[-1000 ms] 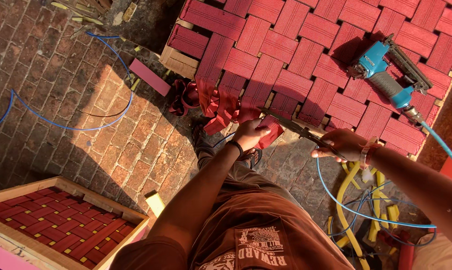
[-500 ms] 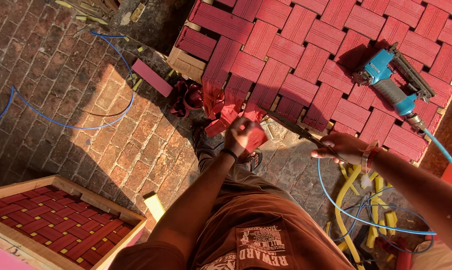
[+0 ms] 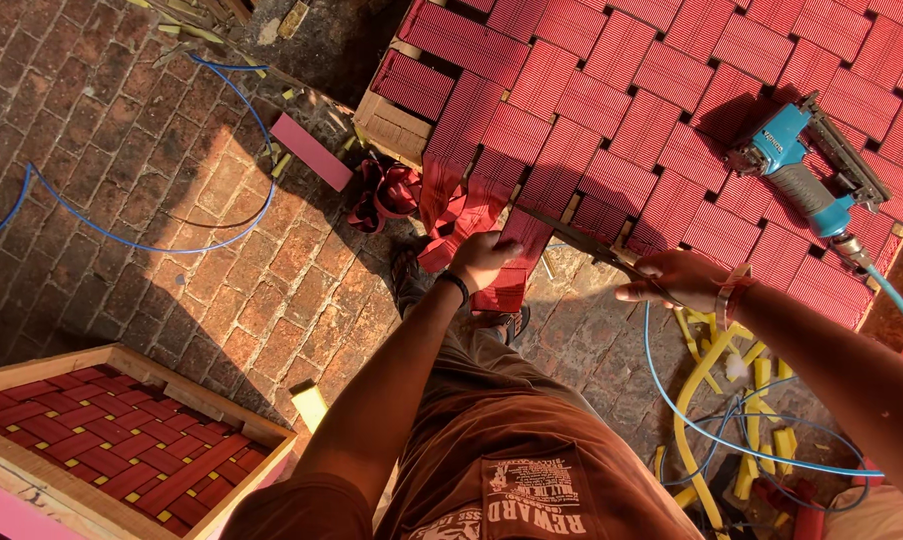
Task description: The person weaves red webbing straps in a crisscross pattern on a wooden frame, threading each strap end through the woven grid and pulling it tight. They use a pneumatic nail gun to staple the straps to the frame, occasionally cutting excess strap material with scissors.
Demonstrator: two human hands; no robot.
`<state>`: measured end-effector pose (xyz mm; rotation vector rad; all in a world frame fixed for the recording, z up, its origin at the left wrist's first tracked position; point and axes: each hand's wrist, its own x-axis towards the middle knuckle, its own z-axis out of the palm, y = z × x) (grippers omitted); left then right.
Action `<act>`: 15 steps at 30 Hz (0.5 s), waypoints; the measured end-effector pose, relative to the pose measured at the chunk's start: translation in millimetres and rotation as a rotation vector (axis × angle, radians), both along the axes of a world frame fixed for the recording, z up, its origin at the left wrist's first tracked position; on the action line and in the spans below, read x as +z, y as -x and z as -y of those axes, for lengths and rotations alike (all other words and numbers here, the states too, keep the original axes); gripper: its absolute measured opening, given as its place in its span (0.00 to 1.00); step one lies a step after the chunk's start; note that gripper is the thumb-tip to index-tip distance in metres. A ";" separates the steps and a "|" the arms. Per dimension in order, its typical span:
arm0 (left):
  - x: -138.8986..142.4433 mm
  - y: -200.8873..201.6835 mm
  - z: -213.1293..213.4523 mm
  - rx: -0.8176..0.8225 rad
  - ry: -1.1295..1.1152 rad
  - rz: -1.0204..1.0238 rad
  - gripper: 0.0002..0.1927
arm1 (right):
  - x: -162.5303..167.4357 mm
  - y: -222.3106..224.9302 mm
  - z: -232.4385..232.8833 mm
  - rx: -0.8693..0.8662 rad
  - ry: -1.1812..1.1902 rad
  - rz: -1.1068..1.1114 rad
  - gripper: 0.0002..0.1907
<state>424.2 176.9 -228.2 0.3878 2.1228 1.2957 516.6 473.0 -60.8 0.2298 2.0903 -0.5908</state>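
— Head view: what's underfoot?
— Brick paving point(image 3: 171, 250), sunlit; a wooden frame point(image 3: 391, 115) filled with ribbed red woven webbing point(image 3: 611, 110).
— And the hands?
— Left hand point(image 3: 481, 262) is closed around a loose red strap end point(image 3: 506, 275) at the frame's edge. Right hand point(image 3: 671, 280) grips what look like scissors point(image 3: 581, 240), blades at the strap.

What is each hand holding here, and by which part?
Left hand grips the red strap at its loose end; right hand holds scissors by the handles.
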 end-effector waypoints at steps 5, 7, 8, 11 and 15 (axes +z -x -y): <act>7.5 1.3 0.6 -0.078 0.166 0.032 0.27 | 5.8 12.8 5.2 0.159 -0.073 0.004 0.33; 5.5 -1.0 -0.7 0.008 0.028 -0.084 0.27 | 7.1 11.5 2.9 0.007 -0.063 0.088 0.32; 5.2 -2.4 -1.0 0.043 -0.046 -0.143 0.28 | 6.5 11.4 3.7 -0.012 -0.034 0.072 0.32; 3.1 -4.8 -1.7 -0.027 0.089 0.074 0.25 | 0.8 16.9 11.8 -0.040 0.073 -0.005 0.30; -1.1 -3.4 -3.1 -0.036 0.184 -0.034 0.28 | -8.4 31.3 23.8 0.110 0.021 -0.056 0.28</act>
